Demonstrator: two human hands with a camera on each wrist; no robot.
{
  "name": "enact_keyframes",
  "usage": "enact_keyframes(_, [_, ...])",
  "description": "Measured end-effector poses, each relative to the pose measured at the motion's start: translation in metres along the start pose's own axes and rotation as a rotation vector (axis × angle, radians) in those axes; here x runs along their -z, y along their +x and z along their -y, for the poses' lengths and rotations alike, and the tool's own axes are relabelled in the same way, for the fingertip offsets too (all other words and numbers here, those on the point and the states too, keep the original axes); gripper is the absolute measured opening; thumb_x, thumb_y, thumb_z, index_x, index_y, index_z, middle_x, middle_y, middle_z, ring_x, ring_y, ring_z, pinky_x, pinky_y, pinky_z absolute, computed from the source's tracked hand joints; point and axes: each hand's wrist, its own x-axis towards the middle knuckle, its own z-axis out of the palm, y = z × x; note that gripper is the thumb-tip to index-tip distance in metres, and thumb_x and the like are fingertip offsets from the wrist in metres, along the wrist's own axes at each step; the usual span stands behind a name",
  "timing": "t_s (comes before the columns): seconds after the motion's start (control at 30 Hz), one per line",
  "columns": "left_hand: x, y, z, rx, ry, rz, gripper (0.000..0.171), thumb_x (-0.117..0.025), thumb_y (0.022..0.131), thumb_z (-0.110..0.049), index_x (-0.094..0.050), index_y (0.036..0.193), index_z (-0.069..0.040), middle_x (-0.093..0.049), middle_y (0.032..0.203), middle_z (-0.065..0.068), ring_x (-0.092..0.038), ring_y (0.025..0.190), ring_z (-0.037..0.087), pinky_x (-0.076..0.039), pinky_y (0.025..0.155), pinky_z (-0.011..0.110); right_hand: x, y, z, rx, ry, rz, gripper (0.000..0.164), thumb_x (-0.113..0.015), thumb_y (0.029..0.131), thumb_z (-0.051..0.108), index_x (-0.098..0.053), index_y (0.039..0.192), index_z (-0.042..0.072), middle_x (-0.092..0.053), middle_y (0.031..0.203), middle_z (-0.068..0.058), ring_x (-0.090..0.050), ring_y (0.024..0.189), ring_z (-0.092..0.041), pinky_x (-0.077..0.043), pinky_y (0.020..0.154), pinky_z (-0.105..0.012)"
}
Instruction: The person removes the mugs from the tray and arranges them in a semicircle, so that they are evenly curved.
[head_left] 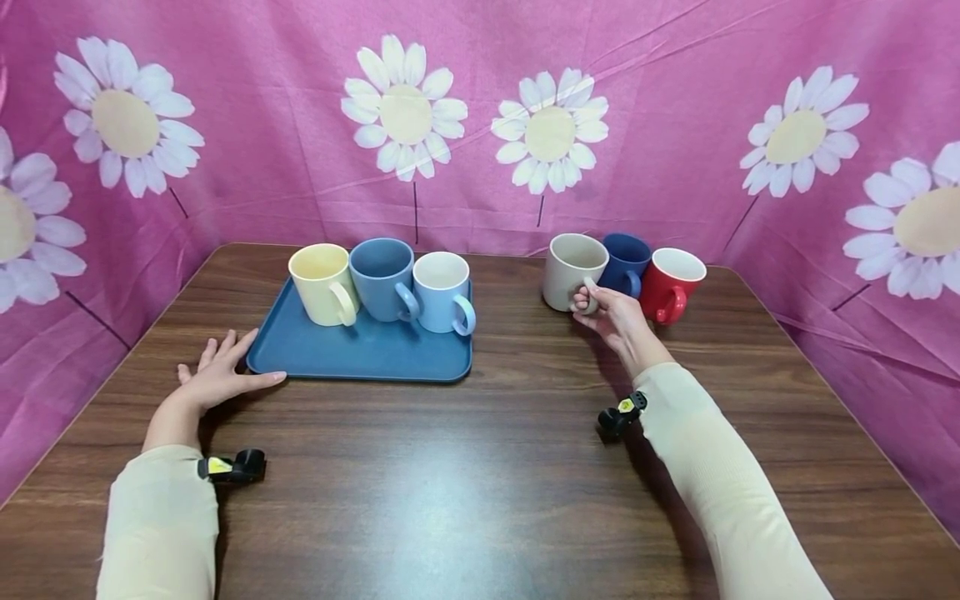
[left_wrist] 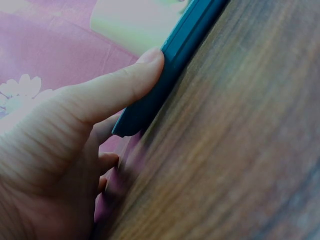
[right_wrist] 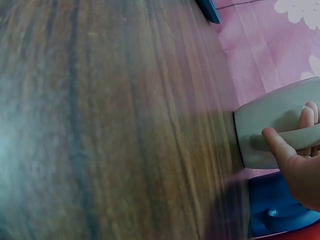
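At the near left corner of the flat, shiny blue tray (head_left: 360,354), the left hand (head_left: 213,379) has spread fingers, its thumb touching the rim. A hard push might slide the tray, so its 3 round mugs, pale yellow (head_left: 318,296), dull blue (head_left: 378,292) and light blue (head_left: 438,300), could bump. Farther right, the right hand (head_left: 618,321) pinches the handle of the round, smooth grey mug (head_left: 562,279), at the table's far right. A loose pinch could let it tip. Swinging it right might knock the shiny dark blue mug (head_left: 617,275) just beside it, then the shiny red mug (head_left: 656,287).
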Motion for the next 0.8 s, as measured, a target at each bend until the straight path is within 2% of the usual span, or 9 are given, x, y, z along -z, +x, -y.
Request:
enact_keyframes(0.3, [-0.001, 0.0001, 0.002, -0.001, 0.006, 0.005, 0.098, -0.058, 0.074, -0.051, 0.003, 0.138, -0.009, 0.012, 0.135, 0.03, 0.023, 0.118, 0.043, 0.017, 0.074, 0.069, 0.0024, 0.002, -0.0005, 0.0, 0.036, -0.001, 0.029, -0.04, 0.091, 0.004, -0.061, 0.073, -0.002, -0.059, 0.068, -0.01, -0.055, 0.064, -0.018, -0.013, 0.099, -0.044])
enact_keyframes(0.8, [-0.0001, -0.0003, -0.0002, -0.001, 0.0, 0.002, 0.097, -0.057, 0.075, -0.051, 0.003, 0.138, -0.01, 0.012, 0.135, 0.03, 0.023, 0.118, 0.043, 0.016, 0.075, 0.069, 0.0025, 0.0071, 0.0012, 0.002, 0.01, -0.013, 0.031, -0.04, 0.091, 0.008, -0.062, 0.071, 0.0, -0.057, 0.067, -0.008, -0.053, 0.063, -0.016, -0.013, 0.099, -0.044])
